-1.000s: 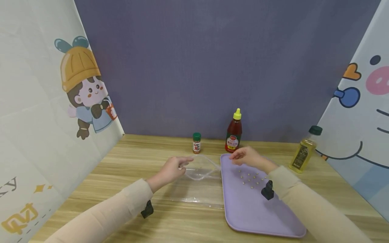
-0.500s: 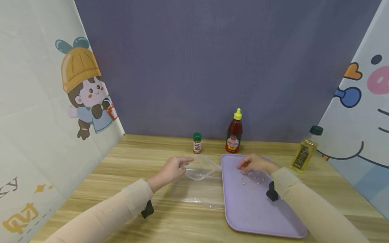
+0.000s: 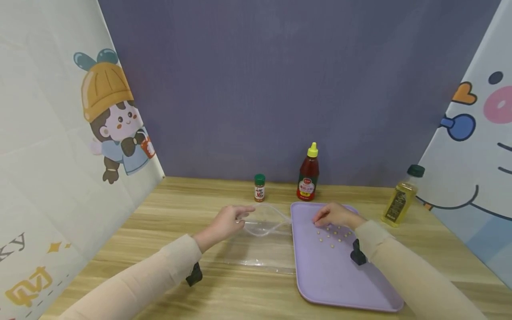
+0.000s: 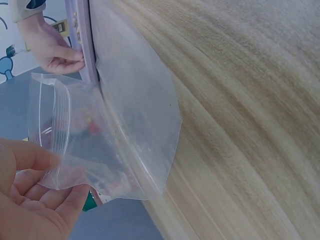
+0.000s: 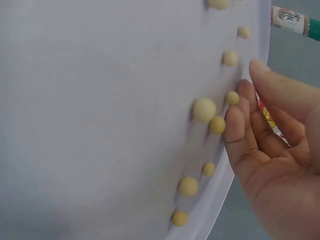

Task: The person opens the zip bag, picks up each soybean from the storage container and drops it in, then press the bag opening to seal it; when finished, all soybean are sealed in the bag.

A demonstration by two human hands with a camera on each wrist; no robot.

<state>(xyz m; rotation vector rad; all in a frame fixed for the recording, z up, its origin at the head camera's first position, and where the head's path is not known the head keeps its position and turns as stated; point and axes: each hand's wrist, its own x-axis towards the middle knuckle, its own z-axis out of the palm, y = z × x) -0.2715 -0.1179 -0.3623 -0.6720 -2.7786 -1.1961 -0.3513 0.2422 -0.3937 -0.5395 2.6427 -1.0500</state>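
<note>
My left hand (image 3: pixel 227 224) pinches the near-left rim of a clear zip-lock bag (image 3: pixel 262 255), its mouth spread apart. In the left wrist view the thumb lies over the zip strips of the bag (image 4: pixel 65 125), fingers beneath. My right hand (image 3: pixel 336 215) is low over the upper part of a lilac tray (image 3: pixel 332 280), where several pale yellow soybeans (image 3: pixel 332 246) lie scattered. Up close, the right hand's fingers (image 5: pixel 237 122) are bent right beside the beans (image 5: pixel 204 110), thumb tip close to the index finger. I cannot tell whether a bean is between them.
A small green-capped spice jar (image 3: pixel 259 188) stands behind the bag. Behind the tray is a red sauce bottle (image 3: pixel 308 175) with a yellow tip, and to its right an oil bottle (image 3: pixel 401 198). A dark fabric backdrop (image 3: pixel 240 89) rises behind the wooden table (image 3: pixel 184 204).
My right hand has moved from the tray's upper left edge rightward and down to the beans, its fingertips drawing together. The left hand and bag have stayed in place.
</note>
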